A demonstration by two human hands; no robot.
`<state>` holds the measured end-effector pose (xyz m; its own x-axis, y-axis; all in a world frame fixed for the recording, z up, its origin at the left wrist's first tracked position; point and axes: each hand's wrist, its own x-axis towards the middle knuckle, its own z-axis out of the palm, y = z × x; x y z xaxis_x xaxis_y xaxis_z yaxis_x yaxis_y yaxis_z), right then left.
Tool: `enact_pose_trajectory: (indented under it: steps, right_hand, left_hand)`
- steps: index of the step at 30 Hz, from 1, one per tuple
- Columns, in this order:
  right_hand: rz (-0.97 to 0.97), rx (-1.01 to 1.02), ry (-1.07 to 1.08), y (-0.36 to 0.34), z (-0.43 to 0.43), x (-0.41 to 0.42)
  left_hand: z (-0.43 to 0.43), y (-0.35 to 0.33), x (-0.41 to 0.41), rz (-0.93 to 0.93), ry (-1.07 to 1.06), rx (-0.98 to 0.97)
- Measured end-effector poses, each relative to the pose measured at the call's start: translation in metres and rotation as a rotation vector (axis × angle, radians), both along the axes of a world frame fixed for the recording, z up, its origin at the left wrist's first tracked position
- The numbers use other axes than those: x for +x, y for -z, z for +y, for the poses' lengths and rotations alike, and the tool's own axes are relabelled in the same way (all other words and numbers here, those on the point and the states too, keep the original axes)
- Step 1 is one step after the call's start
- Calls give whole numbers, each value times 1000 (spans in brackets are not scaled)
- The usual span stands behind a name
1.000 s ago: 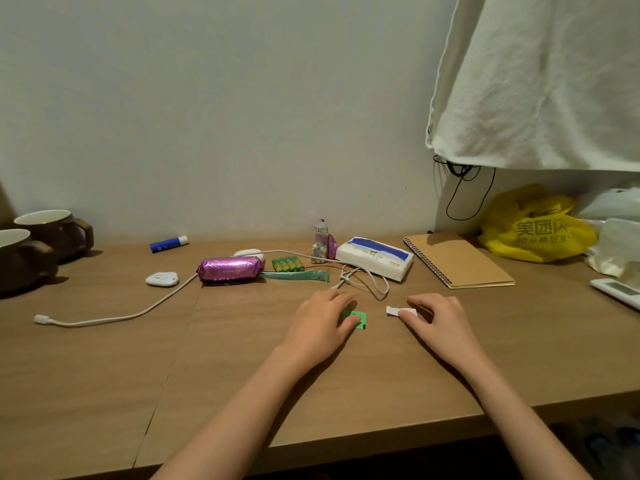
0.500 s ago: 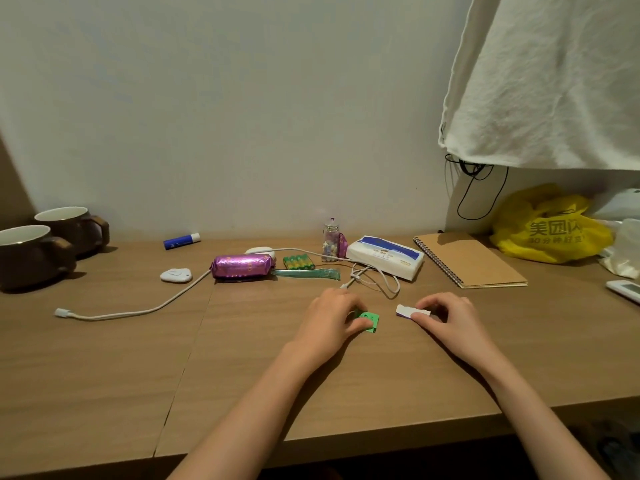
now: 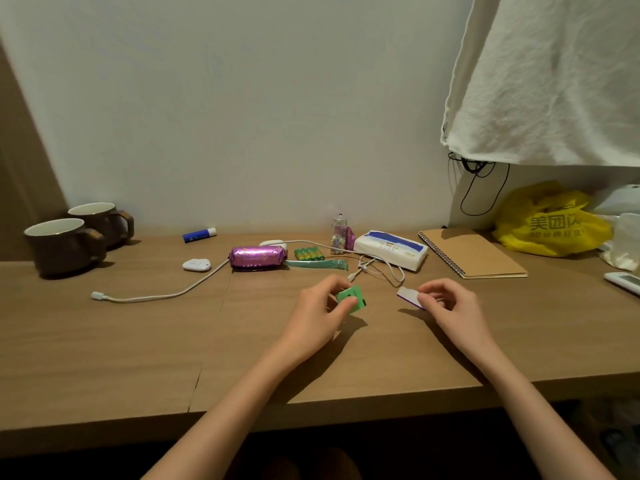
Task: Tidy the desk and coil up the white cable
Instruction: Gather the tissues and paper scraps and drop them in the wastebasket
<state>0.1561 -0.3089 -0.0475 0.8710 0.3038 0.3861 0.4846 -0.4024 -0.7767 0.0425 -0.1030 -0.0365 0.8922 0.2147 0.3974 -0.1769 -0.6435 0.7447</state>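
My left hand [image 3: 320, 311] pinches a small green card [image 3: 351, 298] and holds it tilted just above the wooden desk [image 3: 104, 344]. My right hand [image 3: 446, 306] grips a small white card with a purple edge [image 3: 408, 295], also lifted off the desk. The white cable [image 3: 166, 295] lies uncoiled: one plug end at the left, the cord running right behind a purple snack packet [image 3: 258, 258], then looping loosely just beyond my hands in front of a tissue pack [image 3: 391, 249].
Two brown mugs [image 3: 65, 244] stand at the far left. A blue glue stick [image 3: 199, 234], a white oval gadget [image 3: 196, 264], green batteries [image 3: 308, 253], a green sachet [image 3: 317, 264] and a small bottle [image 3: 338, 233] lie along the back. A notebook [image 3: 474, 252], yellow bag [image 3: 550, 225] and remote [image 3: 623, 282] are right.
Both hands have picked their cards up off the desk; the green one is now tilted in my left fingers, the white one raised in my right. The camera has shifted slightly.
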Motion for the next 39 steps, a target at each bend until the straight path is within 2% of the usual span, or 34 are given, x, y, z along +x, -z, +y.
enact_pose_trajectory:
  steps: [5, 12, 17, 22, 27, 31, 35, 39]
  right_hand:
    - [18, 83, -192, -17, 23, -72]
    - [80, 137, -593, -29, 75, -169]
    - [157, 80, -846, -9, 119, -221]
    - [276, -117, -1037, 48, 164, -265]
    - [366, -349, -1041, 134, 209, -283]
    - [470, -477, -991, 201, 241, -285]
    - [593, -591, -882, 252, 266, -291]
    - [696, -696, -812, 283, 284, -300]
  left_hand:
    - [18, -21, -88, -39, -53, -138]
    - [55, -20, -215, -1, -251, -187]
    - [84, 9, -292, 57, -344, -227]
    - [115, 68, -344, 174, -401, -354]
    - [153, 170, -365, 386, -545, -560]
    - [180, 241, -372, 587, -600, -600]
    - [196, 284, -369, 705, -709, -630]
    - [206, 316, -368, 796, -826, -753]
